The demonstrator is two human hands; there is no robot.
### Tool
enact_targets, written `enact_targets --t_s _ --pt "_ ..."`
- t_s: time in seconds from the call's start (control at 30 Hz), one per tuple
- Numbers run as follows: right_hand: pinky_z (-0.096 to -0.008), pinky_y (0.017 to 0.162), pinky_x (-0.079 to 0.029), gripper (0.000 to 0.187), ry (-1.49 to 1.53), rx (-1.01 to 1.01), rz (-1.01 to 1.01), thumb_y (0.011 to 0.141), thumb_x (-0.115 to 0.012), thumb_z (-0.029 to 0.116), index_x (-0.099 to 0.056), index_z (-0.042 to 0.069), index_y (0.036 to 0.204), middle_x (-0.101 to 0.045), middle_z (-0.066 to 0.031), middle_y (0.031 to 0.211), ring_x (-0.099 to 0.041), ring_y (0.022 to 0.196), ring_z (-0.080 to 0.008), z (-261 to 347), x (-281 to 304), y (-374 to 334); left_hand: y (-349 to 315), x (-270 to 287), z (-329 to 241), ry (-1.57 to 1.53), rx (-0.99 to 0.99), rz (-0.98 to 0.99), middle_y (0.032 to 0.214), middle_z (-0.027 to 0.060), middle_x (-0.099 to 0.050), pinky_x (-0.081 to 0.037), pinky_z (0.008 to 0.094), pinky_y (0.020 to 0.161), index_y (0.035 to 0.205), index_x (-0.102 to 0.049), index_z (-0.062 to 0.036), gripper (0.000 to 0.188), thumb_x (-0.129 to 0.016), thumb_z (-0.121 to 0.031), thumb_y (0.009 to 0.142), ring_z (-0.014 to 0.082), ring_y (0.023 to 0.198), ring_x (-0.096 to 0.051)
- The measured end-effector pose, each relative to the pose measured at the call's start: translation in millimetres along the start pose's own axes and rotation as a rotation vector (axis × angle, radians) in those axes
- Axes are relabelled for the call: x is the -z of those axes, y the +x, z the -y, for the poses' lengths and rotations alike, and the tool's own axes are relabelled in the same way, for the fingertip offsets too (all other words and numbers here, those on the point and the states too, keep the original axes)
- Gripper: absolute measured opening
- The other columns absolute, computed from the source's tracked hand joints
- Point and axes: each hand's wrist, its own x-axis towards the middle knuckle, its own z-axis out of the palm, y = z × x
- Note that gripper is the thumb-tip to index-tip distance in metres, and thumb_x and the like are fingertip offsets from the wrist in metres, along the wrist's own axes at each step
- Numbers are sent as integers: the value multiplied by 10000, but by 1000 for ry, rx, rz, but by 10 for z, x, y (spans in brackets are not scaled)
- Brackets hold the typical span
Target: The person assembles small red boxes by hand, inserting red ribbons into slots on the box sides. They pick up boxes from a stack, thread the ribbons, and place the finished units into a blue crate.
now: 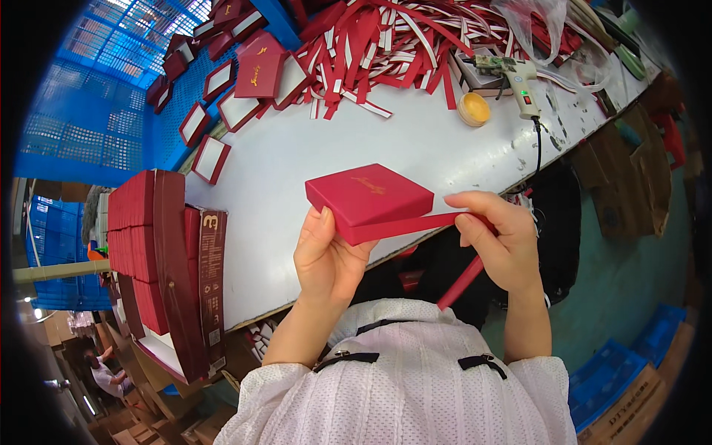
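My left hand (326, 256) grips a flat red gift box (371, 191) by its near left corner, thumb on the side and fingers beneath. Gold lettering marks the lid, which faces up. Along the box's near side runs a red paper strip (408, 228), one end at the left hand. My right hand (500, 233) pinches this strip between thumb and forefinger, to the right of the box. The strip's loose tail hangs down below the right hand, over the dark lap. Both hands are above the near edge of the white table (282, 170).
Red-and-white strips (386, 52) lie heaped at the back. A hot glue gun (521, 85) and a round tub of yellow stuff (473, 109) sit at the far right. Boxes spill from a blue crate (89, 111). At left, a carton (211, 289) holds stacked red boxes.
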Motion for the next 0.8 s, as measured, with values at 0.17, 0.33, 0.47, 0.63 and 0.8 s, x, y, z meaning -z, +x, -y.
enact_targets --t_s 0.17,0.33,0.47,0.63,0.8 --pt "-198 467 -384 200 62 -11 -8 739 -517 -15 -558 -7 934 -532 -49 603 -475 491 -67 -3 -60 53 -46 -18 36 -241 79 -93 1111 207 -454 -332 494 920 1038 -425 61 261 -388 -123 855 317 1076 -425" --pt "-207 468 -397 189 86 -65 5 740 -521 -10 -557 -9 925 -552 -51 620 -501 507 -69 24 -64 58 -37 6 36 -300 120 -74 1129 162 -440 -346 450 924 1079 -403 11 290 -416 -163 848 280 1087 -415" --pt "-209 468 -409 204 51 -15 -16 737 -539 3 -545 -5 941 -566 -64 650 -526 521 -78 57 -175 12 76 117 217 113 -25 28 1121 134 -443 -302 408 936 1083 -416 -26 276 -438 -168 847 240 1075 -408" --pt "-207 475 -419 248 19 -70 -13 727 -565 23 -535 2 973 -581 -91 642 -551 523 -97 32 -252 4 143 157 478 592 -210 -24 1049 84 -502 -385 339 856 1063 -433 -46 217 -424 -98 852 186 969 -488" --pt "-203 509 -439 171 -78 -99 -64 708 -570 8 -595 -2 876 -602 -83 649 -575 557 -98 3 49 26 158 -11 274 171 6 -225 1095 158 -479 -421 429 847 1043 -435 5 291 -340 -219 883 291 1019 -477"
